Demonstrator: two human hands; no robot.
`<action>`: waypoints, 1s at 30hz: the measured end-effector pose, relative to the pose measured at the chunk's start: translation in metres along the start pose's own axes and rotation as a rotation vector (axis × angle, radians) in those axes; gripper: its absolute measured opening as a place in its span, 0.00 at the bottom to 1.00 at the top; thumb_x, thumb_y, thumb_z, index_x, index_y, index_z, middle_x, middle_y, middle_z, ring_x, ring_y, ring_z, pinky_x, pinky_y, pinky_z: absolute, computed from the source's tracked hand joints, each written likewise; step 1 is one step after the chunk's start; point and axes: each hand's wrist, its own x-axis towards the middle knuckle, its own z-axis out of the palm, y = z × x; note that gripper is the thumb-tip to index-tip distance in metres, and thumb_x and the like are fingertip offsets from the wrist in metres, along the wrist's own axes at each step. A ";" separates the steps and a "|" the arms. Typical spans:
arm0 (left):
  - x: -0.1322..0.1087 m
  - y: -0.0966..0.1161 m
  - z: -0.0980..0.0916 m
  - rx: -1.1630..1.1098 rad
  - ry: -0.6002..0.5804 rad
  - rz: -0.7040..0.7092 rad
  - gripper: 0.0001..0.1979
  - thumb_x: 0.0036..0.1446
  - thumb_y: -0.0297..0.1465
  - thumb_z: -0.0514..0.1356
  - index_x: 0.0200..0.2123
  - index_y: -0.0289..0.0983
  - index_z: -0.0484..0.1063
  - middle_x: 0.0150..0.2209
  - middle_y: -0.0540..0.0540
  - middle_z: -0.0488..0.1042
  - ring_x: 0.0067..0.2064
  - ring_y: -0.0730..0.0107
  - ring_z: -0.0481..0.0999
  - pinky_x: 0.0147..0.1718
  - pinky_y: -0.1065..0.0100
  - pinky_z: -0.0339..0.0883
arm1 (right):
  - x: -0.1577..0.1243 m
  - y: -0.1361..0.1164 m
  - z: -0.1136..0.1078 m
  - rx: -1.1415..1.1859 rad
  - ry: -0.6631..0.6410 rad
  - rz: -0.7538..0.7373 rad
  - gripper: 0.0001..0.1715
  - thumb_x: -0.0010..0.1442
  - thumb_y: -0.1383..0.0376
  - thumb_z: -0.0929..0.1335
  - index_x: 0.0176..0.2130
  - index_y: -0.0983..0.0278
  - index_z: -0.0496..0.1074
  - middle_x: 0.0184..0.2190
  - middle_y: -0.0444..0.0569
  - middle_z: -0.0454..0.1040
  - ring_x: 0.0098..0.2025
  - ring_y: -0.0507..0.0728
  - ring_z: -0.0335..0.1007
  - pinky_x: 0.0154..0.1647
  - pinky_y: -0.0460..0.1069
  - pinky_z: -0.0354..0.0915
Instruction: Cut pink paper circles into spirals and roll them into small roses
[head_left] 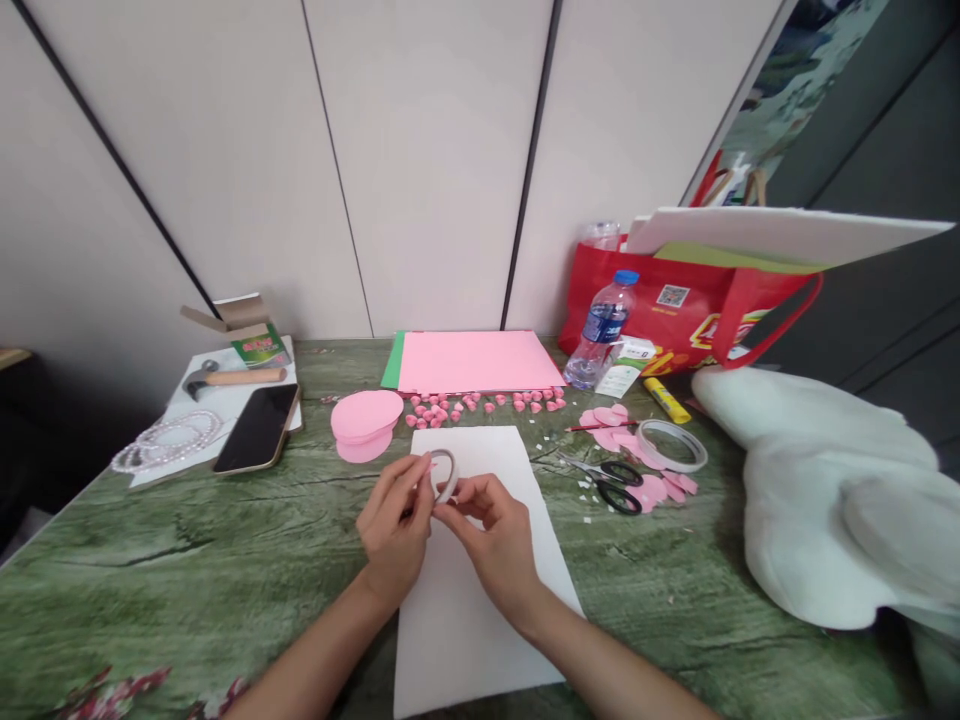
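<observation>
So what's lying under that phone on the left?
The phone lies on a white sheet that also carries a hammer and a string of beads. The sheet rests on the green table. Whatever lies directly beneath the phone is covered.

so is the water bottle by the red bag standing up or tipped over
Standing upright: the water bottle rests on its base on the table with its blue cap on top, in front of the red bag.

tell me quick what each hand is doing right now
Left hand: fingers closed on the small tape roll.
Right hand: fingers pinched at the same roll's edge, over the white sheet.
</observation>
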 end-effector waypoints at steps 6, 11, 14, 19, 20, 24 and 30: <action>-0.001 -0.001 0.000 -0.037 -0.013 0.004 0.11 0.53 0.24 0.56 0.40 0.40 0.73 0.37 0.47 0.72 0.25 0.78 0.74 0.17 0.79 0.69 | -0.002 0.006 -0.002 -0.039 -0.020 -0.040 0.12 0.47 0.64 0.71 0.31 0.63 0.63 0.26 0.43 0.70 0.30 0.53 0.70 0.35 0.49 0.69; -0.002 0.003 0.000 -0.106 -0.012 -0.038 0.10 0.54 0.26 0.56 0.39 0.39 0.73 0.37 0.47 0.72 0.18 0.84 0.67 0.13 0.80 0.64 | -0.003 -0.001 -0.006 -0.136 -0.075 -0.157 0.20 0.49 0.65 0.70 0.42 0.61 0.62 0.28 0.43 0.72 0.30 0.53 0.71 0.34 0.48 0.69; -0.001 0.001 -0.001 -0.122 0.006 -0.065 0.09 0.54 0.27 0.56 0.38 0.39 0.73 0.36 0.47 0.72 0.14 0.88 0.62 0.10 0.81 0.60 | 0.007 -0.011 -0.026 -0.347 -0.231 -0.208 0.23 0.54 0.66 0.66 0.49 0.61 0.59 0.29 0.45 0.75 0.31 0.54 0.73 0.35 0.49 0.68; 0.002 -0.006 0.001 -0.142 0.069 -0.121 0.09 0.54 0.28 0.56 0.38 0.37 0.73 0.37 0.46 0.71 0.13 0.89 0.62 0.07 0.80 0.58 | 0.026 -0.013 -0.106 -1.171 -0.116 -0.268 0.14 0.54 0.72 0.61 0.41 0.66 0.69 0.40 0.56 0.73 0.43 0.62 0.69 0.43 0.54 0.63; 0.002 -0.007 0.002 -0.147 0.074 -0.135 0.09 0.54 0.28 0.56 0.38 0.37 0.73 0.38 0.46 0.72 0.13 0.89 0.63 0.07 0.80 0.58 | 0.026 -0.009 -0.123 -1.324 -0.091 -0.224 0.16 0.54 0.73 0.61 0.42 0.67 0.70 0.41 0.58 0.73 0.44 0.63 0.68 0.44 0.55 0.63; 0.001 -0.007 0.003 -0.174 0.069 -0.186 0.09 0.54 0.30 0.57 0.38 0.37 0.73 0.38 0.46 0.72 0.12 0.89 0.63 0.06 0.80 0.56 | 0.014 0.011 -0.169 -1.612 -0.178 -0.105 0.20 0.53 0.77 0.59 0.44 0.70 0.70 0.43 0.60 0.71 0.45 0.62 0.67 0.44 0.52 0.61; 0.001 -0.004 0.003 -0.189 0.048 -0.232 0.09 0.53 0.31 0.57 0.38 0.37 0.73 0.39 0.46 0.72 0.12 0.90 0.63 0.06 0.81 0.56 | 0.013 0.010 -0.176 -1.612 -0.237 -0.122 0.19 0.55 0.73 0.61 0.47 0.67 0.68 0.41 0.57 0.71 0.45 0.61 0.65 0.45 0.52 0.59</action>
